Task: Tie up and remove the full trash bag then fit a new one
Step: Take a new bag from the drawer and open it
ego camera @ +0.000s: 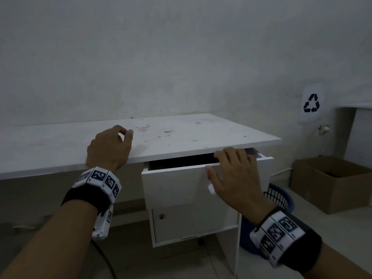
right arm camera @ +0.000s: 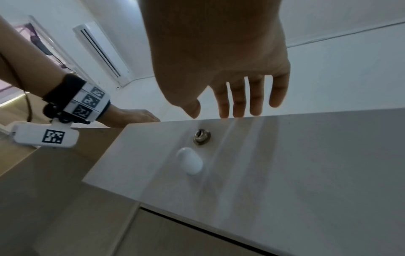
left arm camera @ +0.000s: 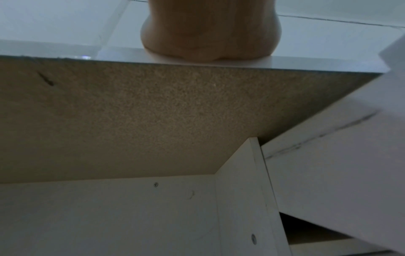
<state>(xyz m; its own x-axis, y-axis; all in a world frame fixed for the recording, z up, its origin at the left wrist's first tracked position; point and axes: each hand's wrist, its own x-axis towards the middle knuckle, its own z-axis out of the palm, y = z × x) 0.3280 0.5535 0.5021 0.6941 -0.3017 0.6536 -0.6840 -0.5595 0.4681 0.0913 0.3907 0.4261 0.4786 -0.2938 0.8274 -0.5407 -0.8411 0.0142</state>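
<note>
- At the white laminate desk (ego camera: 60,146), the right hand (ego camera: 231,174) lays nearly straight fingers over the top edge of the partly open white drawer (ego camera: 171,186), likely seeking a fresh bag.
- Beside it, the left hand (ego camera: 109,146) rests on the desktop, loosely curled, holding nothing, seemingly bracing.
- No trash bag shows; the blue mesh bin (ego camera: 279,198) stands just beside the desk.

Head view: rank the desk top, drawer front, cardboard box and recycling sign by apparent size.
1. desk top.
2-3. drawer front and cardboard box look alike; the box is cropped and farther back, so unranked.
4. recycling sign.
</note>
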